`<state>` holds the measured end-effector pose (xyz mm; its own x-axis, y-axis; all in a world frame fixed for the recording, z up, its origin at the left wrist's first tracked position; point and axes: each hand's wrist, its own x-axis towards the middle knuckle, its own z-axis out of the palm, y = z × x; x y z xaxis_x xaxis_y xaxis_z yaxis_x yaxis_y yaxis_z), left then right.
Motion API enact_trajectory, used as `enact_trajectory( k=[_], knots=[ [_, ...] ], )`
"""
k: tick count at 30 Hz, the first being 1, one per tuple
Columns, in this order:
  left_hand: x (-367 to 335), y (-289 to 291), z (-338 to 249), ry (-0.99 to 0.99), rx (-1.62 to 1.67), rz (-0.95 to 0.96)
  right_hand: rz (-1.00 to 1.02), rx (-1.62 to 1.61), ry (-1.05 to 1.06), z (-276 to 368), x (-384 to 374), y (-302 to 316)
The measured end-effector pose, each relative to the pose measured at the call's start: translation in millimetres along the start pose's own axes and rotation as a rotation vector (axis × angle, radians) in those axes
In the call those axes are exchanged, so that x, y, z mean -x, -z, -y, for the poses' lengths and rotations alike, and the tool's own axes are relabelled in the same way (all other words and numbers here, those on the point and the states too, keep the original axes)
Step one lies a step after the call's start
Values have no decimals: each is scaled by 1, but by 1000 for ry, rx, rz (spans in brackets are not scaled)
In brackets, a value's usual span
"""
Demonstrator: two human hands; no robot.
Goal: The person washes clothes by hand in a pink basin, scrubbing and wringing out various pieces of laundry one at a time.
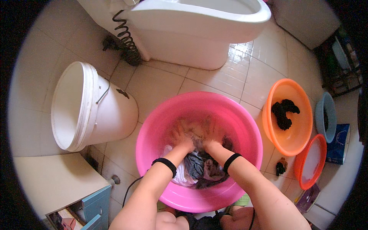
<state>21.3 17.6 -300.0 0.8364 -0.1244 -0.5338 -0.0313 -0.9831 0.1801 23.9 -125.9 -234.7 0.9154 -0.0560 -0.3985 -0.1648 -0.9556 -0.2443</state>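
A large pink basin (pixel 199 201) holds water and several wet garments between my legs. Both hands are down in the water toward its far side. My left hand (pixel 181 133) has its fingers spread, blurred by the water. Beside it, my right hand (pixel 212 132) also has its fingers apart, and neither visibly grips anything. Closer to me lie a grey-blue cloth (pixel 194 165), a white cloth (pixel 183 174) and a dull pink cloth (pixel 213 170), with darker fabric around them. Black bands circle both forearms.
A white bucket (pixel 111 111) lies tilted at left, above a cabinet (pixel 57 180). The toilet (pixel 184 42) stands beyond the basin. At right are an orange basin (pixel 291 140) with black cloth (pixel 283 115), a red basin (pixel 322 147) and a blue basin (pixel 331 128).
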Motion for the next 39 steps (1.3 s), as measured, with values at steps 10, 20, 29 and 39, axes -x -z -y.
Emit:
enact_trajectory(
  k=[10,20,29,39],
  knots=[
    [17,61,-33,286,1807,167,141,-594,-49,4,24,47],
    [27,60,0,178,2239,529,-154,-534,193,54,80,86],
    [83,124,-23,208,730,-367,-414,-194,71,-18,31,58],
    [94,29,-45,-416,270,122,82,-506,-36,-1,22,82]
  ],
)
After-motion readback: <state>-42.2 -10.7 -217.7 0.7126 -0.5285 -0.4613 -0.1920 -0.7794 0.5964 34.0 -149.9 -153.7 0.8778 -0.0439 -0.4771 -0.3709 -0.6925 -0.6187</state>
